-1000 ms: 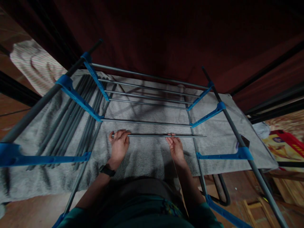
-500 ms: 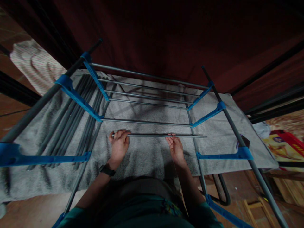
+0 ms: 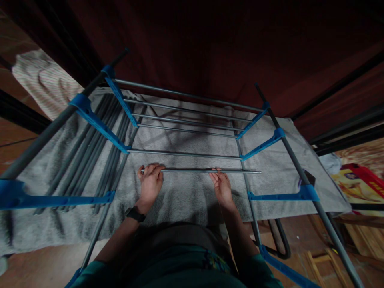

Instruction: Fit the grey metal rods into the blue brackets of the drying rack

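Observation:
Both my hands hold one thin grey metal rod [image 3: 192, 171] level above a grey towel [image 3: 186, 196]. My left hand [image 3: 150, 184] is closed round the rod's left end; a dark watch sits on that wrist. My right hand [image 3: 222, 186] grips the rod right of its middle, and the rod's right end sticks out past an upright of the rack. The rod lies just nearer to me than the front rail [image 3: 184, 153] of a rack with grey tubes and blue plastic brackets [image 3: 97, 124].
Several loose grey rods [image 3: 90, 156] lie on the towel at the left. A dark red curtain hangs behind the rack. A striped cloth [image 3: 45, 82] lies at far left, a red and yellow box [image 3: 358, 182] at right, wooden pieces [image 3: 324, 260] on the floor.

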The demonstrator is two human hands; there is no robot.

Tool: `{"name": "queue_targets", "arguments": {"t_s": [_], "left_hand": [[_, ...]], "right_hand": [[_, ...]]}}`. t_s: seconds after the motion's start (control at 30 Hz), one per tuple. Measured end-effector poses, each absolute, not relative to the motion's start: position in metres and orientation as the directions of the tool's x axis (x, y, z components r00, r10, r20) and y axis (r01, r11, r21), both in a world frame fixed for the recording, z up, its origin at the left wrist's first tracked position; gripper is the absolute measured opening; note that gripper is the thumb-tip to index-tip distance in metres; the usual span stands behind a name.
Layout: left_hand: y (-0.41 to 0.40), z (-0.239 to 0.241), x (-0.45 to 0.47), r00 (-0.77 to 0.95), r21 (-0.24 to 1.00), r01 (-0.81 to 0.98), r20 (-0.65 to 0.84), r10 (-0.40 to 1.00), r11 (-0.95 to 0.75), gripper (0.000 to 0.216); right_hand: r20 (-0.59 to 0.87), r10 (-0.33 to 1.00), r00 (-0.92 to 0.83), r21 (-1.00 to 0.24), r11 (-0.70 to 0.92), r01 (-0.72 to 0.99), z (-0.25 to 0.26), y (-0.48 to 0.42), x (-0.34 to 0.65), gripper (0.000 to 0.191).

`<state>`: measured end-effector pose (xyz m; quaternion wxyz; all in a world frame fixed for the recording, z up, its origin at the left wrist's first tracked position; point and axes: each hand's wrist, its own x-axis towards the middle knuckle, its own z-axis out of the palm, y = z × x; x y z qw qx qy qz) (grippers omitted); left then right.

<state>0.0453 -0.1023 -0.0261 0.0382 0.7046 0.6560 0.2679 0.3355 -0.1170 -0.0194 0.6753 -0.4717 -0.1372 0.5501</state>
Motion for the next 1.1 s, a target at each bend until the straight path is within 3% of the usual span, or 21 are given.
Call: {"name": "queue_targets", "arguments": {"t_s": [1.1], "left_hand": [[-0.1019,-0.0245,0.0466,-0.019,0.415,0.9,0.338,0.941,-0.131,0.027]], "right_hand": [[-0.318,0.88,0.352,-0.781,-0.033,-0.624,-0.0233,-0.1163,0.3367,0.012]]}}
